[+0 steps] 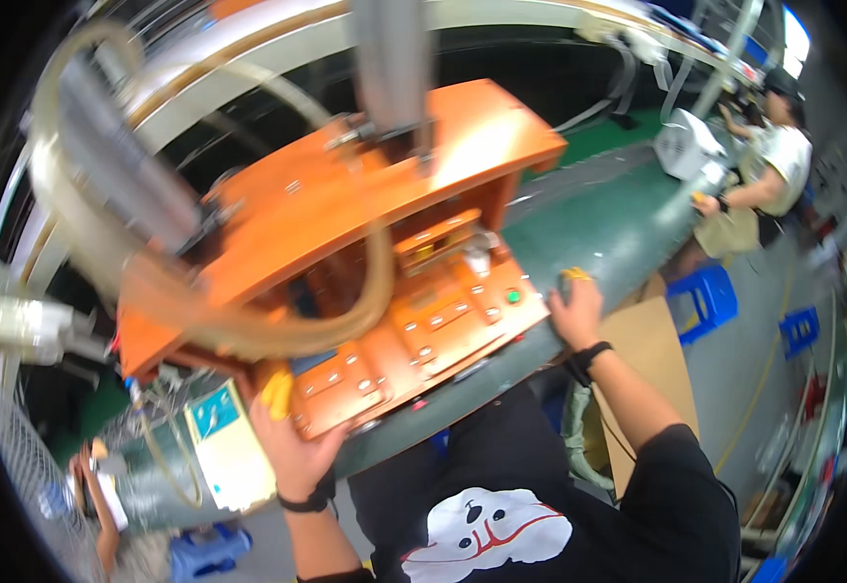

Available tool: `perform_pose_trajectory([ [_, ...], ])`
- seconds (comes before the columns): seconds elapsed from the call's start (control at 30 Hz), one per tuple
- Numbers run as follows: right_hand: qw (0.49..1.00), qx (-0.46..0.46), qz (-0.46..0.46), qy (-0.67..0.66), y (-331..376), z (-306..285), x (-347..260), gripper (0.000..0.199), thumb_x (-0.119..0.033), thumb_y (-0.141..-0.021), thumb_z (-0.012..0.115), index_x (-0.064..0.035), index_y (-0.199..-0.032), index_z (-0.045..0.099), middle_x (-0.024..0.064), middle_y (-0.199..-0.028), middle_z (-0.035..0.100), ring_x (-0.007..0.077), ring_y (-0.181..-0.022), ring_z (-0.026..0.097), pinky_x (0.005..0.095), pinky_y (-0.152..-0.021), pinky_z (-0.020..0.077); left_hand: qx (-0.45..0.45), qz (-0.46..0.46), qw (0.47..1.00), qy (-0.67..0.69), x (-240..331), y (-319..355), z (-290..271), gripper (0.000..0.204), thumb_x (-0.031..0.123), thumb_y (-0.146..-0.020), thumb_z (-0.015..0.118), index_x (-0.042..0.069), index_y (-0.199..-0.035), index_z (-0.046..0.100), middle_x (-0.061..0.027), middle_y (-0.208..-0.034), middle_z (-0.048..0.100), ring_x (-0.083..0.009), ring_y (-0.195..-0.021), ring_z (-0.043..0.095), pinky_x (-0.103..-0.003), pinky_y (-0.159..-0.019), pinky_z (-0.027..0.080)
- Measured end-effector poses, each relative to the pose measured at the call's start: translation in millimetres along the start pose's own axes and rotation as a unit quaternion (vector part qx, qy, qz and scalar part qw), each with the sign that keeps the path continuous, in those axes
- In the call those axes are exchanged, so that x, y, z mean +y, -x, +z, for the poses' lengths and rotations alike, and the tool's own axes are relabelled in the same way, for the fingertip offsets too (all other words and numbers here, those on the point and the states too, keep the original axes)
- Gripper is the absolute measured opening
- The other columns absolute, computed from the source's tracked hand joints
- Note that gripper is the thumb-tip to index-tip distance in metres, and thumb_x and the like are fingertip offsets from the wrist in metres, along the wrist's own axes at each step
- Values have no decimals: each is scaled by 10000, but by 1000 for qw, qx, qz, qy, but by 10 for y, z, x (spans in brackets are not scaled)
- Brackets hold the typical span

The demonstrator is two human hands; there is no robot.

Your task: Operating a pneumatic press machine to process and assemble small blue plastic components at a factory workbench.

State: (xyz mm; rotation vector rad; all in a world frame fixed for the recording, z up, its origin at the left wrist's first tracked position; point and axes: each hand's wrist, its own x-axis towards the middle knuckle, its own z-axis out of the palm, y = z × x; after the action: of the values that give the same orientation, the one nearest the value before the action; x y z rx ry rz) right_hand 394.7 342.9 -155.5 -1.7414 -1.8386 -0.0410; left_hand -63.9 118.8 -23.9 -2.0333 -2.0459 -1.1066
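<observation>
An orange press-like machine (346,204) stands on the bench in front of me, with metal cylinders on top and a flat orange fixture plate (443,325) inside its lower opening. My left hand (294,452) is at the plate's near left corner, thumb and fingers apart, with yellow covers on some fingertips. Beside the plate's right end is my right hand (577,313), thumb apart from the fingers, yellow on its fingertips too; motion blurs it slightly. Neither hand visibly grips anything. A green button (513,295) sits on the right part of the plate.
A thick, clear hose (380,282) loops in front of the machine. Yellowish sheets (234,457) lie left on the green bench (589,228). A cardboard box (652,374) and a blue stool (703,303) stand at right. One co-worker (778,165) is far right; another's arm (101,500) shows at lower left.
</observation>
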Motion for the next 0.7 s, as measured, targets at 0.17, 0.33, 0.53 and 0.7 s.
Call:
perform_pose_trajectory([
  [0.17,999,-19,7,28,13,129,25,496,-307,-906,687,-15,-1294,587,245,-1348,573,424,-1349,468,529,-1114,344,12,-10,1000,-22,32,8,-66,892,297,-630,926,25,-1381,529,-175,-1357,558,-437,-1277,461,-521,-1108,360],
  [0.33,1000,-20,6,18,16,140,-9,487,-302,-911,683,-4,-1285,588,249,-1323,580,431,-1346,465,525,-1108,350,16,-3,1000,-20,42,20,-122,869,311,-641,924,14,-1362,540,-178,-1343,563,-439,-1266,468,-525,-1094,372],
  [0.53,999,-19,10,28,25,127,12,463,-289,-914,679,-3,-1269,596,250,-1321,583,431,-1353,462,523,-1109,350,18,0,1000,-18,31,24,-95,873,331,-643,927,11,-1358,543,-182,-1330,570,-439,-1242,482,-514,-1084,387],
  [0.7,999,-23,28,8,6,121,-11,451,-290,-915,680,-6,-1256,602,261,-1327,578,439,-1354,463,525,-1106,357,39,18,999,-12,-19,56,-77,901,346,-624,952,15,-1357,544,-180,-1323,572,-422,-1230,497,-495,-1071,406],
])
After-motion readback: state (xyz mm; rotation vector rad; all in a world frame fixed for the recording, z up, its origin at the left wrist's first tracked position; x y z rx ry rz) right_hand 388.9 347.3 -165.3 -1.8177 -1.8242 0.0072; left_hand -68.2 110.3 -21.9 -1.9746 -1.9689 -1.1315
